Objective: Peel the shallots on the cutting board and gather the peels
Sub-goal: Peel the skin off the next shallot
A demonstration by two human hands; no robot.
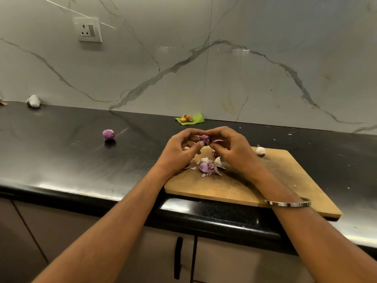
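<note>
A small purple shallot (205, 138) is held above the far left corner of the wooden cutting board (265, 180). My left hand (180, 150) grips it between thumb and fingers. My right hand (230, 149) pinches a curl of purple peel (217, 140) still joined to it. Under my hands a heap of purple and white peels (208, 167) lies on the board. Another shallot (215, 153) shows partly below my right fingers. A peeled purple shallot (108, 134) sits on the black counter to the left.
A white clove-like piece (260, 150) lies at the board's far edge. A green leaf with brown husks (189, 119) rests against the marble wall. A grey-white object (33, 101) sits far left. The board overhangs the counter's front edge (204, 207).
</note>
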